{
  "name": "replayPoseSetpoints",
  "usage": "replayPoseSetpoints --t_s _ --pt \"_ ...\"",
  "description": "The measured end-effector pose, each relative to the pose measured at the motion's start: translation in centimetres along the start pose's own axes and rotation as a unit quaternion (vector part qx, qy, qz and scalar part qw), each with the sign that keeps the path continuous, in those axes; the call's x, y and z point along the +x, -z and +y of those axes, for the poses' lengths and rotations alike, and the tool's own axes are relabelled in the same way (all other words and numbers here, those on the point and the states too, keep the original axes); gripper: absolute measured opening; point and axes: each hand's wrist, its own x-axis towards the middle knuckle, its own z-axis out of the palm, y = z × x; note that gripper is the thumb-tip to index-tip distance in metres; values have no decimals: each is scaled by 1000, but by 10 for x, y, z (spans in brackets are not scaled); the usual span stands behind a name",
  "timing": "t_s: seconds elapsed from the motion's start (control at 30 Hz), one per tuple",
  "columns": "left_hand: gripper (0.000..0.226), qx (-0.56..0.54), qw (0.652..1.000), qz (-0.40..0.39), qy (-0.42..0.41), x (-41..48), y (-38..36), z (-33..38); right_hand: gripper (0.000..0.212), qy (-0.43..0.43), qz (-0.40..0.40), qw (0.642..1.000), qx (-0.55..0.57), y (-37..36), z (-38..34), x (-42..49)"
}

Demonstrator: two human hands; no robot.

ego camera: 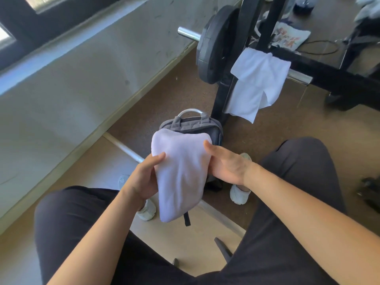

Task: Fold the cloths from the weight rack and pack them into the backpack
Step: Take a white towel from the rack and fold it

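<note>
Fold step, near done: folded cloth [181, 171] held above backpack [213, 128]. Left hand [144, 175] pinches its 9 o'clock edge, right hand [226, 163] grips the 3 o'clock edge. Next, likely: lower it into the bag. Second cloth [257, 83] hangs on weight rack [223, 93] at 1 o'clock.

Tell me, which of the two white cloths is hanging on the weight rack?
The draped cloth at upper right, hanging over the black weight rack. The held cloth is gripped by the left hand and right hand.

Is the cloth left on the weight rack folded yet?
No. The white cloth hangs unfolded, draped over the rack bar, corners dangling. Left hand and right hand hold another cloth.
</note>
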Motion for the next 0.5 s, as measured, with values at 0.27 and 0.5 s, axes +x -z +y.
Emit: replayPoseSetpoints --t_s 0.27,0.5 --pt "50 110 987 118 1 7 12 -2 22 24 126 983 -130 6 7 8" --pt "41 315 921 226 -33 6 10 -7 38 73 266 930 -244 6 10 9"
